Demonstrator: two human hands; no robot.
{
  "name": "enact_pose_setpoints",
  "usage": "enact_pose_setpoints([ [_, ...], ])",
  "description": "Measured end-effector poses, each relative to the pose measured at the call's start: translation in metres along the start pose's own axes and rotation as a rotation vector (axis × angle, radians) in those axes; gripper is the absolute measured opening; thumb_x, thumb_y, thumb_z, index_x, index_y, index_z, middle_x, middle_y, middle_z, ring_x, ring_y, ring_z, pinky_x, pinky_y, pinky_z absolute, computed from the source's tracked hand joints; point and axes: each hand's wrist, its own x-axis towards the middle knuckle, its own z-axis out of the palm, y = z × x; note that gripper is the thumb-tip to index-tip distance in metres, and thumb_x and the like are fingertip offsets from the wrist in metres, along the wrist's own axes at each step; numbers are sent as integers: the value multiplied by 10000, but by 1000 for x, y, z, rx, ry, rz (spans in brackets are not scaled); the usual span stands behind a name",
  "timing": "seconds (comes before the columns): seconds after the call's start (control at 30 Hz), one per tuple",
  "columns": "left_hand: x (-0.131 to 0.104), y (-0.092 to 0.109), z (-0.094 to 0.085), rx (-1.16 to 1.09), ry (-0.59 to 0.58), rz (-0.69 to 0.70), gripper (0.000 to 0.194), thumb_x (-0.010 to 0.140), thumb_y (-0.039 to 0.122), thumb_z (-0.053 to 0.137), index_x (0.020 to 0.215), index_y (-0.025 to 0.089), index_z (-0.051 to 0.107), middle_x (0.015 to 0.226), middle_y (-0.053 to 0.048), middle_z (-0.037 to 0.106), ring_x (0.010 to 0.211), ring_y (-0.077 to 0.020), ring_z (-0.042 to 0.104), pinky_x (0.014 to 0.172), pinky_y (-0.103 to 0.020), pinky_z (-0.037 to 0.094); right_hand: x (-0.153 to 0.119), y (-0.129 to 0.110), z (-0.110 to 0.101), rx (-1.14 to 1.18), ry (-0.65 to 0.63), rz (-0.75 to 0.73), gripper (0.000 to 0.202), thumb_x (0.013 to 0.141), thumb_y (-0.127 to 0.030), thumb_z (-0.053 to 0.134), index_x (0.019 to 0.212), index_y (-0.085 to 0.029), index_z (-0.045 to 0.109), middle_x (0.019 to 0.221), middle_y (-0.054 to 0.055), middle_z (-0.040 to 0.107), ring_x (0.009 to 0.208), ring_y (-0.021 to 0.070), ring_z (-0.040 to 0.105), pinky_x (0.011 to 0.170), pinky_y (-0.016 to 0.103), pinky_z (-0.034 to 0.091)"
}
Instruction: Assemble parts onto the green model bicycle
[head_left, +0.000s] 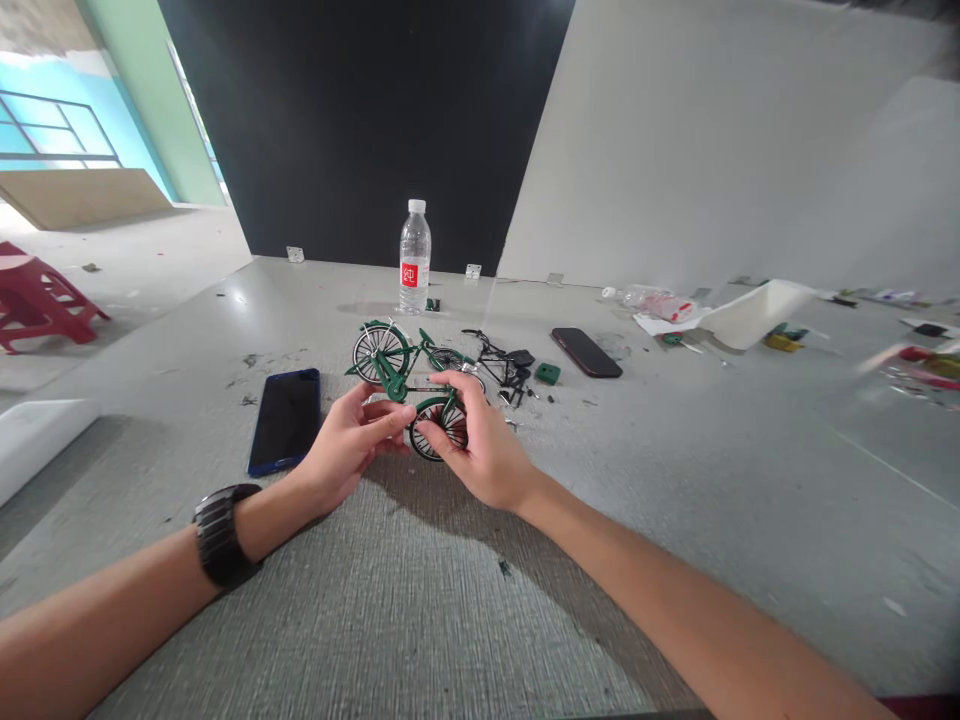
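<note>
Holds a green model bicycle (pixel 394 382) just above the table (pixel 375 620), well in from the near edge, with the left hand (pixel 343 440) half curled, fingers and thumb at the frame, and the right hand (pixel 491 455) pinched around the nearer wheel (pixel 429 453). Could bend the thin spokes or work that wheel loose through too hard a pinch, or snap a slender joint by twisting one hand against the other (a fiddly little thing, by the look of it). Looks glossy green along the frame and fenders, black at the tires, silvery at the spokes. Just behind, shows more green bicycle parts, too overlapped to tell as one model or two. Nearer the left edge, beside the left hand, carries a blue-edged phone (pixel 285 420). Beyond the right hand, holds a black model bicycle (pixel 501 368), a small green block (pixel 547 373) and a dark phone (pixel 587 352). Near the far edge, has an upright bottle (pixel 415 262) and, farther right, a tipped bottle (pixel 658 302).
</note>
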Motion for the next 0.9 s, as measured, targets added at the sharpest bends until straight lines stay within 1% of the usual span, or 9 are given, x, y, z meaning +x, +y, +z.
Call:
enact_pose_setpoints([
  [0.2,0,1,1,12,-7,1,373,678,263,870,879,179,567,722,16,635,565,-97,569,543,-230,557,0,-1,-1,7,-35,26,483,963,-377,537,1387,-231,357,766,-11,601,516,151,536,527,337,480],
  [0.3,0,0,0,27,-10,0,355,699,269,855,886,174,569,734,14,625,574,-97,567,545,-229,551,1,-1,-1,-3,-52,31,484,962,-380,538,1387,-236,358,759,-9,610,532,165,553,531,345,482],
  [0.4,0,-2,-1,37,-23,-9,345,724,268,837,925,169,575,772,13,621,593,-91,565,549,-217,540,2,-2,-2,-1,-77,39,481,967,-389,536,1389,-244,357,800,2,637,538,165,562,548,349,486],
  [0.5,1,-4,-3,52,-61,-7,311,759,271,812,936,172,575,783,19,609,608,-86,560,555,-208,535,2,-2,-2,3,-110,27,478,968,-385,540,1386,-236,363,901,23,670,563,159,582,610,366,506],
  [0.57,1,-5,-4,71,-83,3,295,772,278,801,929,176,574,775,23,598,607,-87,553,542,-205,532,2,-1,-1,7,-135,20,483,968,-386,540,1385,-218,363,958,40,682,576,157,589,635,371,512],
  [0.67,1,-5,-3,75,-85,2,305,767,282,805,928,178,568,747,30,587,592,-88,543,529,-211,536,1,-1,0,11,-152,25,467,977,-383,528,1385,-217,371,1020,56,691,584,155,597,637,367,516],
  [0.8,0,-4,-2,53,-83,0,318,758,274,814,935,171,572,730,28,603,588,-90,556,556,-229,560,0,-2,0,25,-124,-13,421,989,-356,513,1379,-245,400,1211,77,662,716,173,662,706,373,542],
  [0.83,0,-4,-1,50,-82,3,315,761,277,812,934,169,573,728,25,606,592,-93,559,560,-232,564,0,-3,-1,20,-114,-28,423,992,-350,507,1390,-256,398,1242,74,652,727,172,667,714,372,547],
  [0.9,0,-3,-1,48,-75,4,319,760,283,814,935,164,574,730,17,617,597,-98,563,555,-234,565,0,-5,-2,-19,-96,-59,482,999,-337,493,1455,-285,348,1233,61,660,675,162,655,692,363,554],
])
